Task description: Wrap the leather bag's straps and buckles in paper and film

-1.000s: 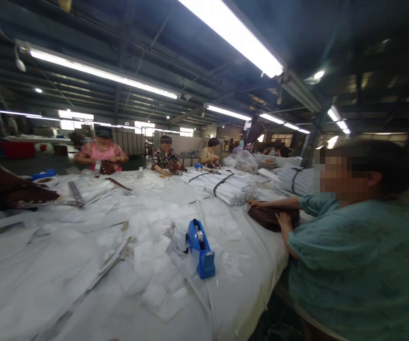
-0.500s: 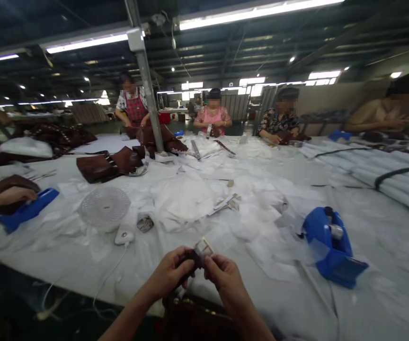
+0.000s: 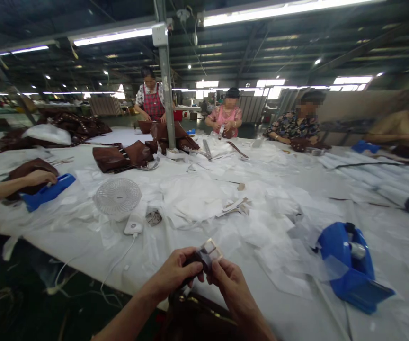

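Observation:
Near the table's front edge, my left hand (image 3: 179, 270) is closed on a dark strap (image 3: 193, 260). A pale rectangular buckle (image 3: 210, 249) sits at the strap's end, with a greyish wrap partly over it. The fingers of my right hand (image 3: 227, 278) pinch the strap end just below the buckle. Under both hands lies a dark brown bag (image 3: 199, 317) with a gold-toned zipper, cut off by the lower frame edge.
A white fan (image 3: 118, 196) lies left of centre with a cable. Blue tape dispenser (image 3: 355, 270) at right; another (image 3: 48, 192) beside a person's hand (image 3: 40, 177) at left. Thin white sheets (image 3: 193, 196) cover the table's middle. Several people work across it.
The view has turned left, so the surroundings sit further right in the picture. Both hands keep hold of the strap by the buckle, the fingers slightly shifted.

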The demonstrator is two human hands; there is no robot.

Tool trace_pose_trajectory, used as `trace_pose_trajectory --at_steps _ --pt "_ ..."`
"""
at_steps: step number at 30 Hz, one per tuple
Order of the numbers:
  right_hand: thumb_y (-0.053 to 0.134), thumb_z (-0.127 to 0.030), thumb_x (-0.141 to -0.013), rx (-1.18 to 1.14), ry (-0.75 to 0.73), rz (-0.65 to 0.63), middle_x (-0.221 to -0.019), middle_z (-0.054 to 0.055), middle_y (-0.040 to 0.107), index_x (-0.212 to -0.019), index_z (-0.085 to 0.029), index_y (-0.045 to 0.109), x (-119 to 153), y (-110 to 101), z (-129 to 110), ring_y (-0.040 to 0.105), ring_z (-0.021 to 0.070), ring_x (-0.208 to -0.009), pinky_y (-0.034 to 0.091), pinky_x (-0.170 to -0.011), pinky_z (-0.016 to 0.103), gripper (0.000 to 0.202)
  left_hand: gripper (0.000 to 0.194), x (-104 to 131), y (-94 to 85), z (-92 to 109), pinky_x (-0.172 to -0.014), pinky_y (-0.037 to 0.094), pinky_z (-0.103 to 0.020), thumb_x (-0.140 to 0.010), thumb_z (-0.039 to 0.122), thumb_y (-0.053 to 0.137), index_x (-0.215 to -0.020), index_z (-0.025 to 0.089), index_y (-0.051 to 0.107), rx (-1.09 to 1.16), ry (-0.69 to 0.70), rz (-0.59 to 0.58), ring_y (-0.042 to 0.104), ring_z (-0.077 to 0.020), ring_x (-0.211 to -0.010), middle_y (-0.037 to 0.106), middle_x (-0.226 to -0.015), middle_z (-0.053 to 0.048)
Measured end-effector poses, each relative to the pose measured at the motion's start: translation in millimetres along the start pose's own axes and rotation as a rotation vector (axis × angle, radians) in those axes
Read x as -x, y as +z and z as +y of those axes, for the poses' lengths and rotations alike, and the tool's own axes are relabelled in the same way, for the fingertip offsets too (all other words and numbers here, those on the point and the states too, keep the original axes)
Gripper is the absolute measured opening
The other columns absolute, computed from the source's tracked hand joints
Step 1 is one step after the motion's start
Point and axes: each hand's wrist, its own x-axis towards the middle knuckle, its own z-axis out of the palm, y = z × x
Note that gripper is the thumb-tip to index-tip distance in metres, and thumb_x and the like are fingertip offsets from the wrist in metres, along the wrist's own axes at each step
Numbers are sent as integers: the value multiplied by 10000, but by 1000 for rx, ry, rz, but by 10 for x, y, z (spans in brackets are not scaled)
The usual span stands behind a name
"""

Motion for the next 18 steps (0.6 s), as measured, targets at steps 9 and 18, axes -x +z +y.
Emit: trace_pose_trajectory --at_steps 9,18 --pt "707 -554 -676 436 -106 408 -688 42 660 -957 -143 682 45 10 -34 597 191 -623 473 -599 295 499 256 -93 -3 -177 -414 379 -177 -750 363 649 -781 114 601 -96 -35 398 493 -87 -459 646 -618 -39" --pt "665 -345 -790 704 -526 479 -819 77 720 -972 -158 685 84 197 54 670 201 -696 544 -693 306 261 263 -110 29 -189 -450 374 -183 -796 396 607 -781 149 519 -58 34 374 476 -74 -447 608 -588 2"
